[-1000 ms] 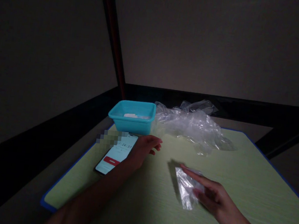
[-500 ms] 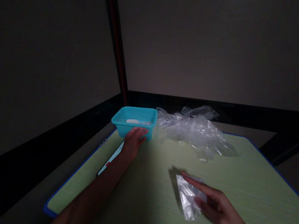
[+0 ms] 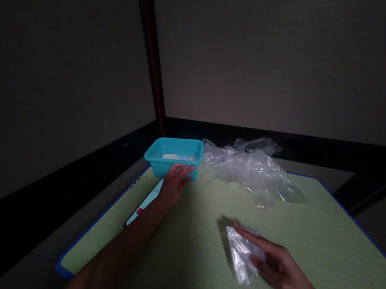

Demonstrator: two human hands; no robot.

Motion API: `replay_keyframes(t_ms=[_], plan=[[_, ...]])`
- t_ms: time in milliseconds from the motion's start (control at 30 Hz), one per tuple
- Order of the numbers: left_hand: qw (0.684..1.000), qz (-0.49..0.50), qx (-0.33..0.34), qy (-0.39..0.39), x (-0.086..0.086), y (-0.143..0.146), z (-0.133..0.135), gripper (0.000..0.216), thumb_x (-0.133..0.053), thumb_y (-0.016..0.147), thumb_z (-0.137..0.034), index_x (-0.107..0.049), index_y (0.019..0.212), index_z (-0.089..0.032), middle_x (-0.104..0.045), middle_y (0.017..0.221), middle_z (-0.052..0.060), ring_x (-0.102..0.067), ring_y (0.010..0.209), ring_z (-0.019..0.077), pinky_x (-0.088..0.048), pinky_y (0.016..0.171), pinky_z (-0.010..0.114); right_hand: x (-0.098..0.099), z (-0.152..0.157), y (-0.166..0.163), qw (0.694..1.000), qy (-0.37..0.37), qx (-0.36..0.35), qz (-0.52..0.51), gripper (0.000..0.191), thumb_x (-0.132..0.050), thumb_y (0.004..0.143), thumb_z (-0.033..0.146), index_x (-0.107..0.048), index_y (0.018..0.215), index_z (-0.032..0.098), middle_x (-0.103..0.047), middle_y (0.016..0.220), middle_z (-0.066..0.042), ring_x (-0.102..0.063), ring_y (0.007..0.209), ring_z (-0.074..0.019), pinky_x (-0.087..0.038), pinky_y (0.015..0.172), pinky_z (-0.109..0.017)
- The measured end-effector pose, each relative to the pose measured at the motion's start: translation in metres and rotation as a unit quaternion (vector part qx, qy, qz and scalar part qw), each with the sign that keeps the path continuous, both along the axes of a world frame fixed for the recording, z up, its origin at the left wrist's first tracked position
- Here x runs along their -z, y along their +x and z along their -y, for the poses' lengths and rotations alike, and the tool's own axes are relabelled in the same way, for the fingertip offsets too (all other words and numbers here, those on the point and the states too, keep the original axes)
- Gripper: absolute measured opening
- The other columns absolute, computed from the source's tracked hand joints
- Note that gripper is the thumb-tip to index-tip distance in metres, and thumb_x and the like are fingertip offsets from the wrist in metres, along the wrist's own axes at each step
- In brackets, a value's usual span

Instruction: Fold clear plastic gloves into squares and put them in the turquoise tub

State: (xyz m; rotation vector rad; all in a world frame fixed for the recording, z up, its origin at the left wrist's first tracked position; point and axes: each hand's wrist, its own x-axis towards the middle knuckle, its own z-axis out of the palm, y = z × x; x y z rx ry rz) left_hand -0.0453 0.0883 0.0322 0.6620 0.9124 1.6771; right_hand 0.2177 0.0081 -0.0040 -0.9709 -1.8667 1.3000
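My left hand reaches forward with its fingers stretched out, their tips against the front wall of a teal plastic tub that has something pale inside. Under my left forearm lies a phone with a lit screen, mostly hidden. My right hand rests flat with fingers extended on a small folded clear plastic bag on the light green table. Neither hand grips anything.
A crumpled pile of clear plastic lies right of the tub at the table's back. The table has a blue edge; its left and far sides drop off into dark floor and walls. A dark post rises behind the tub.
My left hand left the phone and moved forward to the tub's front wall, then held there. My right hand stayed on the folded bag. The view tilted slightly.
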Motion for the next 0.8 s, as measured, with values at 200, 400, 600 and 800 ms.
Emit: replay_keyframes(t_ms=[200,400,600,800], plan=[[1.0,0.004,-0.005,0.008,0.003,0.001,-0.001,0.022,-0.074,0.067,-0.019,-0.053,0.069,-0.014,-0.065,0.079,-0.001,-0.068,0.08,0.0139,-0.048,0.055,0.014,0.001,0.0,0.0,1.0,-0.001,0.006,0.001,0.038,-0.057,0.083,0.033,-0.056,0.121,0.036,-0.049,0.134,-0.004,-0.042,0.126,-0.028,-0.018,0.105,-0.057],[1.0,0.005,-0.022,0.015,0.005,0.005,-0.001,0.034,-0.08,0.058,-0.033,-0.053,0.064,-0.014,-0.065,0.069,-0.003,-0.069,0.071,0.0142,-0.05,0.059,0.018,0.001,0.0,0.0,1.0,-0.013,-0.003,0.004,0.038,-0.054,0.084,0.041,-0.054,0.122,0.035,-0.047,0.136,-0.004,-0.039,0.128,-0.0279,-0.015,0.106,-0.057],[1.0,-0.016,-0.012,0.016,0.004,0.013,0.005,0.041,-0.083,0.046,-0.041,-0.056,0.059,-0.013,-0.067,0.063,-0.001,-0.067,0.065,0.0148,-0.05,0.06,0.021,0.001,0.0,0.0,1.0,-0.009,-0.001,0.004,0.039,-0.054,0.084,0.042,-0.054,0.123,0.034,-0.046,0.136,-0.005,-0.04,0.127,-0.0279,-0.015,0.106,-0.057],[0.999,-0.03,0.026,0.011,0.002,0.03,0.021,0.04,-0.084,0.045,-0.042,-0.059,0.059,-0.013,-0.067,0.061,0.001,-0.066,0.063,0.0152,-0.052,0.064,0.025,-0.001,-0.001,0.002,1.0,-0.019,0.011,-0.012,0.04,-0.056,0.083,0.042,-0.055,0.122,0.034,-0.047,0.135,-0.005,-0.041,0.127,-0.0276,-0.019,0.105,-0.056]])
